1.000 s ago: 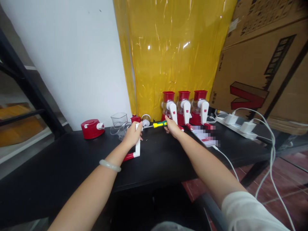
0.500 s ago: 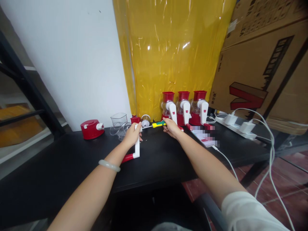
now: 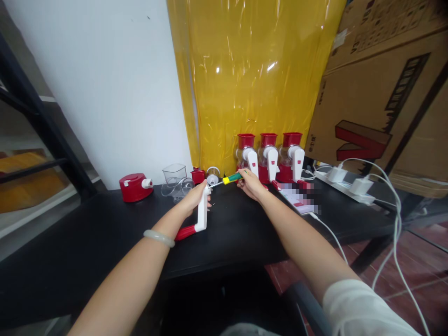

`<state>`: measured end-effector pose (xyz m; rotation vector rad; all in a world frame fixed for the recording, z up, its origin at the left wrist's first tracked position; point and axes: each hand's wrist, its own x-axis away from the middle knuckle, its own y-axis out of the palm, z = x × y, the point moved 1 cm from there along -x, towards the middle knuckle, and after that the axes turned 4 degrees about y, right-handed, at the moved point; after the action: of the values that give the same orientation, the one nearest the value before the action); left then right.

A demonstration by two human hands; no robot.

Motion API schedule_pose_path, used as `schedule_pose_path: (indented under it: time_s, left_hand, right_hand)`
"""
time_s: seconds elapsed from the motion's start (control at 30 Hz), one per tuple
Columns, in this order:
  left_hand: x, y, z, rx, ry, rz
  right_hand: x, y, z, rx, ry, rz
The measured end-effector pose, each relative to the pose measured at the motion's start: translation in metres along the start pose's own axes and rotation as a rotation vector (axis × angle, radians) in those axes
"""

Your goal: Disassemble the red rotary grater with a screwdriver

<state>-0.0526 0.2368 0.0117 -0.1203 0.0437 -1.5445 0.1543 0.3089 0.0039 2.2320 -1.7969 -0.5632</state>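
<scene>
At the left of the tabletop (image 3: 231,233) sits a red base (image 3: 132,187) with a white fitting on its right side. Next comes a clear housing (image 3: 175,175). The left hand (image 3: 194,198), its fingers closed, grips the upper part of a white crank (image 3: 202,212), whose red handle (image 3: 186,232) points left at the lower end. Behind it are a small red part (image 3: 198,176) and a drum (image 3: 213,176). The screwdriver (image 3: 234,178) slants from the top of the crank, where its tip meets it, up to the right hand (image 3: 251,185), which is closed around its green and yellow grip. Three upright grinders (image 3: 271,161) stand in a row behind the right hand, then a phone (image 3: 297,198) and a power strip (image 3: 345,185) with plugs in it.
</scene>
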Motion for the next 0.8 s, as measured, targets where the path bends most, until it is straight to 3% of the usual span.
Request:
schedule_pose_path:
  time_s: [0.4,0.6,0.8]
  left_hand:
    - [0.0018,-0.0018,0.0008,-0.484,0.364,0.156]
    - [0.0032,-0.0038,0.0026,-0.494,0.475,0.205]
    - [-0.003,-0.0049,-0.0026,-0.374,0.428,0.171]
  right_hand:
    - [0.0015,-0.0056,0.0009,0.166,0.128,0.07]
    - [0.0002,-0.0048,0.0064,0.094,0.109,0.008]
    - [-0.0004,-0.0045,0.0067,0.077,0.063,0.01]
